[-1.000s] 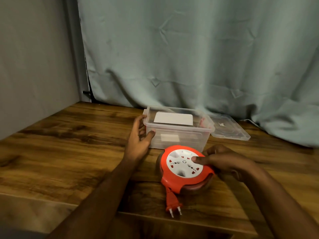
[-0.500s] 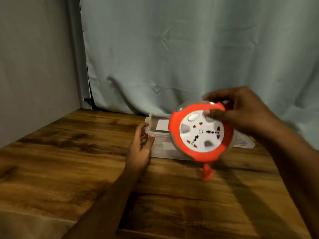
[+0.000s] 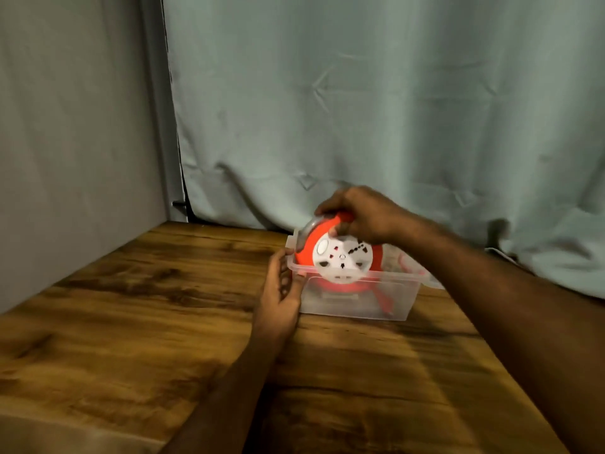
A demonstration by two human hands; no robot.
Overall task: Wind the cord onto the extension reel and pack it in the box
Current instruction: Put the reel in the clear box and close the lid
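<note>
- Right hand (image 3: 363, 215) comes in from the right and grips the top edge of the extension reel (image 3: 337, 257) — fingers curled over the orange rim, thumb on the white socket face. So that hand is clamped on the reel, not just resting on it.
- The reel is tipped up nearly on edge, socket face turned toward the camera. Its lower part sits down inside the clear plastic box (image 3: 360, 299) while the top half pokes up above the rim, so it's partway in.
- The orange cord (image 3: 383, 301) shows through the box's front wall, hanging down from the reel toward the right side of the box. It's blurry in there and I can't tell where the plug is.
- Left hand (image 3: 281, 296) is against the left end of the box, thumb hooked at the rim corner and the fingers lying fairly straight along the side wall — looks like it's steadying the box.
- The box stands on a wooden table (image 3: 137, 322), toward the back, close to a pale green curtain (image 3: 360, 109).
- Something clear and flat sticks out behind the box's right end, half hidden by the right forearm — can't make out what it is.
- Grey wall (image 3: 75, 126) on the left, meeting the curtain at the corner.
</note>
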